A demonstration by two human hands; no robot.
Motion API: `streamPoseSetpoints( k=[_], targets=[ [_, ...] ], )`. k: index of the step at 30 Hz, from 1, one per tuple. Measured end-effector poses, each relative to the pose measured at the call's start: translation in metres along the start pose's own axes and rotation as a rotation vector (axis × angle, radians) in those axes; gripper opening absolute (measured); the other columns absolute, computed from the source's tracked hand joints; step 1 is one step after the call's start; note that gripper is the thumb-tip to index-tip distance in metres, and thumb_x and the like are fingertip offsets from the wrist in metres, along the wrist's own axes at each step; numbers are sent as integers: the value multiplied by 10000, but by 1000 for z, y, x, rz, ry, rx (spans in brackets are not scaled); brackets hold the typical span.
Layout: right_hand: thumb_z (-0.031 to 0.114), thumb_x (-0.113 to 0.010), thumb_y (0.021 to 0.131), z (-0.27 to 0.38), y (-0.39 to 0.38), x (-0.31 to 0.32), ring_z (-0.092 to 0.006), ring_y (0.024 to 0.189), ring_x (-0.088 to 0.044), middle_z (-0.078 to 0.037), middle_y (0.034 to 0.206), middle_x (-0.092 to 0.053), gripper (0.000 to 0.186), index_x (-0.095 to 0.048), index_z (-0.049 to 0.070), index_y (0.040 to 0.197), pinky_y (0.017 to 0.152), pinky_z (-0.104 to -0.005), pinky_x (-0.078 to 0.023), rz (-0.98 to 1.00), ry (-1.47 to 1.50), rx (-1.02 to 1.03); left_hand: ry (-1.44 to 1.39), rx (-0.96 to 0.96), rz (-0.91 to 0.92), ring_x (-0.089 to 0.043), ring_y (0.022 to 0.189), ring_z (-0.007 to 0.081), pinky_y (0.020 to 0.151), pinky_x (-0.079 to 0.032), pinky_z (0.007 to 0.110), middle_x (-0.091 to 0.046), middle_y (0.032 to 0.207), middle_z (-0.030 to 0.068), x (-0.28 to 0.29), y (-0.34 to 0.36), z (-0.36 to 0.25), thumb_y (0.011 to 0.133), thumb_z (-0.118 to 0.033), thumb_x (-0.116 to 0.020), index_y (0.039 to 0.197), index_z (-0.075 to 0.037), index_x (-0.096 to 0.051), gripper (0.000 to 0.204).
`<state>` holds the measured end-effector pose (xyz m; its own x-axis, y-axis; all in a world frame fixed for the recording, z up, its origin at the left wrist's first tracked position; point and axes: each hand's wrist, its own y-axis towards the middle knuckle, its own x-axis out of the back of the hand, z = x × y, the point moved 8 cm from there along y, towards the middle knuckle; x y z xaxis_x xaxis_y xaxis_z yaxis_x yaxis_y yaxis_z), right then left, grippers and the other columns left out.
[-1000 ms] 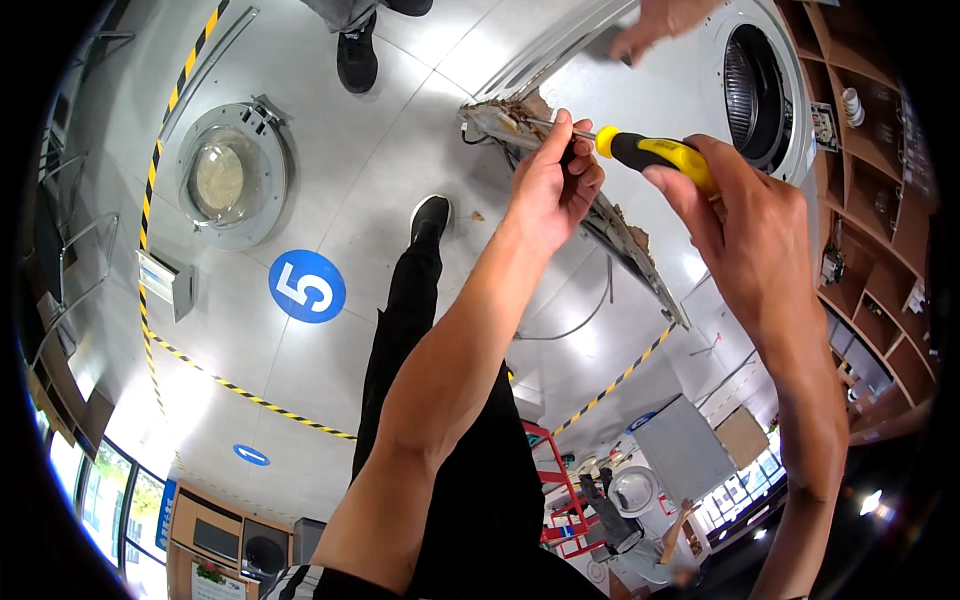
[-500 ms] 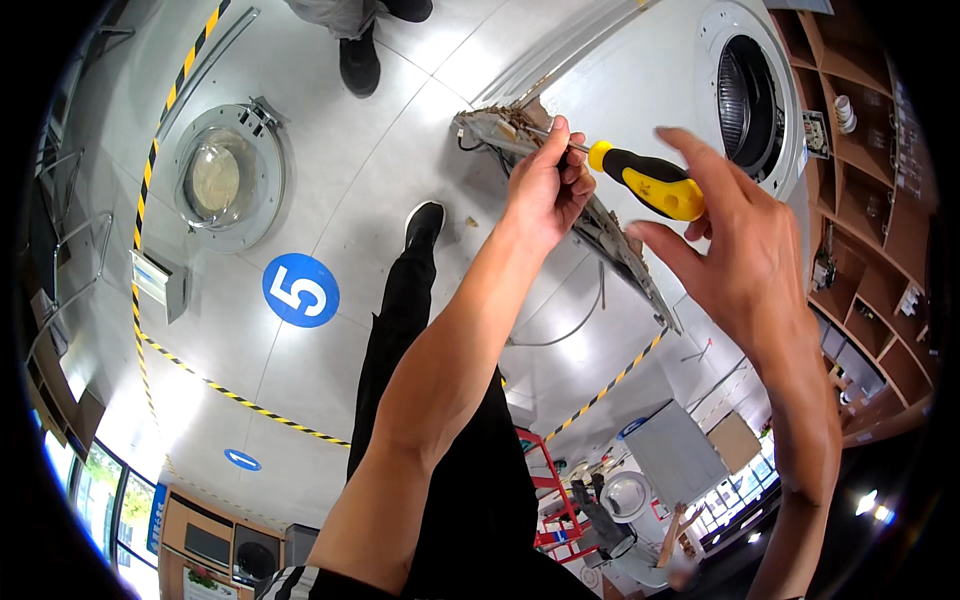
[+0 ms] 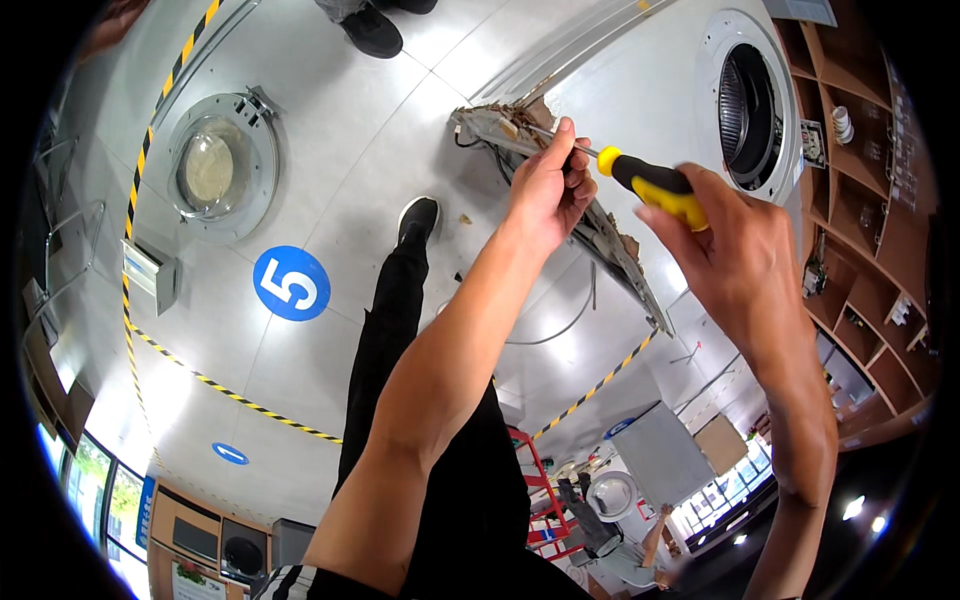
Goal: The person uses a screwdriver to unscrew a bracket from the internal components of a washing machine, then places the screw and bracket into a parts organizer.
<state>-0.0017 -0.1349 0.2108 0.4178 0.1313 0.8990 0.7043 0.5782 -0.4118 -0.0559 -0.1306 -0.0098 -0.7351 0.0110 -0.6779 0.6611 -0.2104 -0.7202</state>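
Observation:
A screwdriver [image 3: 652, 185] with a yellow and black handle slants across the front of a white washing machine [image 3: 640, 95]. Its tip lies at the machine's dirty, rusty bottom edge [image 3: 512, 122], and what it touches there is too small to make out. My left hand [image 3: 545, 200] is closed round the thin metal shaft, thumb uppermost, close to that edge. At the other end, my right hand [image 3: 740, 245] grips the handle, with thumb and fingers on its sides and the palm behind it.
The machine's round drum opening [image 3: 750, 115] is uncovered. A round door with a glass bowl [image 3: 215, 170] lies on the floor at left. Another person's shoes [image 3: 372, 32] stand at the top. Shelving [image 3: 865, 200] lines the right, and striped tape [image 3: 240, 398] marks the floor.
My right hand's spread fingers have closed on the screwdriver handle. My left hand stays at the shaft. The other person's shoes have shifted, and a blurred hand shows at the upper left.

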Motion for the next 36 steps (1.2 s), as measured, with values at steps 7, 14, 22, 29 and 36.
streamPoseSetpoints(
  k=[7,14,22,29,36],
  targets=[
    [209,-714,781,17,6,11,-257,443,-556,-123,599,-587,359,-578,-13,1028,455,-324,-453,-136,-49,146,1,10,-47,-388,498,76,459,-368,211,-470,617,-28,5,5,-4,844,-347,-653,864,-26,-556,336],
    [244,-697,770,-11,5,-12,-310,570,-593,-127,715,-613,372,-560,30,1041,497,-364,-451,132,-111,-133,30,30,-98,-373,491,86,452,-353,209,-467,619,-28,6,-1,-2,828,-355,-670,827,-29,-563,344],
    [255,-734,749,8,3,8,-240,473,-563,-123,626,-582,388,-586,23,1023,451,-335,-433,-132,-42,142,73,7,-95,-356,497,87,463,-338,220,-449,611,-29,0,0,-8,838,-358,-659,820,-25,-563,347],
    [339,-694,776,1,8,1,-316,465,-561,-101,543,-546,351,-572,28,882,423,-386,-426,-89,-96,51,70,54,-40,-354,515,74,478,-319,217,-448,623,-21,9,2,-7,873,-323,-618,910,21,-571,349],
    [149,-654,756,14,6,-5,-311,552,-576,-114,766,-540,275,-566,78,1006,461,-393,-458,17,-79,151,298,17,-49,-350,550,72,522,-325,215,-458,687,-16,32,-5,-30,894,-290,-591,986,29,-557,334]
  ],
)
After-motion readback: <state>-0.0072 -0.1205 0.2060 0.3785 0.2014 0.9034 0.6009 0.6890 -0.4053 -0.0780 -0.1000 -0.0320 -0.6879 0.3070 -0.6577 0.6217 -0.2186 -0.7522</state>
